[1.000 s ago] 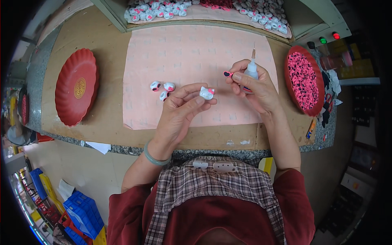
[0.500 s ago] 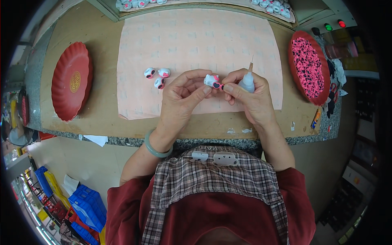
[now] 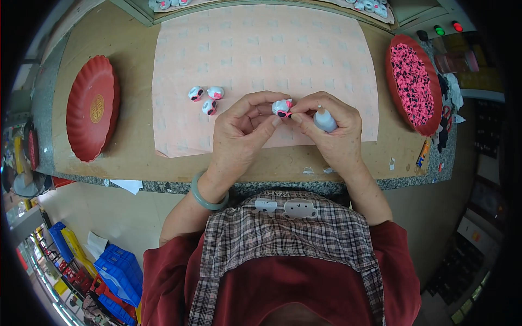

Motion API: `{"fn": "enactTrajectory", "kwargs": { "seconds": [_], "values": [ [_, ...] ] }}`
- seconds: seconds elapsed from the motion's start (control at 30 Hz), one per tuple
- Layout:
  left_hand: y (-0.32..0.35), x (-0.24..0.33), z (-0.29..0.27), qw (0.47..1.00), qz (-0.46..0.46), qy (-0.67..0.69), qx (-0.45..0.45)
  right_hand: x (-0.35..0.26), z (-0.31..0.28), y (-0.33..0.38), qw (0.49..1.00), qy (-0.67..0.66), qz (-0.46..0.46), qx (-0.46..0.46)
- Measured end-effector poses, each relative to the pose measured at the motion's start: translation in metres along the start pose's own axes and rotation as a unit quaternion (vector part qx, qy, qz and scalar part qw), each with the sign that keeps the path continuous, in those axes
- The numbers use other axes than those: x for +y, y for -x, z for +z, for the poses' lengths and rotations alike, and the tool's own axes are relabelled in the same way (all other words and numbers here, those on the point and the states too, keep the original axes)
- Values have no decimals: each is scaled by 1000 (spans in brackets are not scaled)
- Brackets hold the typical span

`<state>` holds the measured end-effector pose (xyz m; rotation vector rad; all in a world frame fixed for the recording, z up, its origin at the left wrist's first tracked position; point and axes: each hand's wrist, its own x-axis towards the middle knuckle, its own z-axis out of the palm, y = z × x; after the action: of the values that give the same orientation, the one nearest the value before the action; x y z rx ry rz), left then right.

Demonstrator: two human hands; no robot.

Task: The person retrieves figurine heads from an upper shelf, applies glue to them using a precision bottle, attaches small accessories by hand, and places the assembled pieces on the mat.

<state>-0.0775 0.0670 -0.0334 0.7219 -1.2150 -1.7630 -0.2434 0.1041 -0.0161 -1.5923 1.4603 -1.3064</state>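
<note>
My left hand (image 3: 242,130) pinches a small white toy figure (image 3: 281,107) with pink and black details between thumb and fingertips, just above the pink mat (image 3: 261,60). My right hand (image 3: 331,130) meets it from the right, its fingertips touching the figure, while a small white glue bottle (image 3: 324,119) is tucked in the same palm. Three similar finished figures (image 3: 205,98) lie together on the mat to the left of my hands.
A red empty plate (image 3: 92,108) sits at the left of the brown table. A red tray of small pink and black parts (image 3: 413,81) stands at the right. More white figures (image 3: 370,5) fill a box at the far edge. Blue crates (image 3: 117,277) are on the floor.
My hands have come together and closer to me; the right hand now presses on the figure held in the left, with the bottle lowered into the palm.
</note>
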Motion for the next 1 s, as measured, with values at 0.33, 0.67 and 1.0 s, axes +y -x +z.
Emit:
{"fn": "enactTrajectory", "kwargs": {
  "seconds": [0.33, 0.67, 1.0],
  "values": [
    [2, 0, 3, 1000, 25, -9, 0, -3, 3, 6, 996, 53, -63, 33],
    [3, 2, 4, 999, 30, -32, -10, 9, 3, 12, 996, 20, -51, 69],
    [4, 0, 4, 999, 8, -37, 6, 11, -3, 3, 990, 63, -122, 31]
  ]
}}
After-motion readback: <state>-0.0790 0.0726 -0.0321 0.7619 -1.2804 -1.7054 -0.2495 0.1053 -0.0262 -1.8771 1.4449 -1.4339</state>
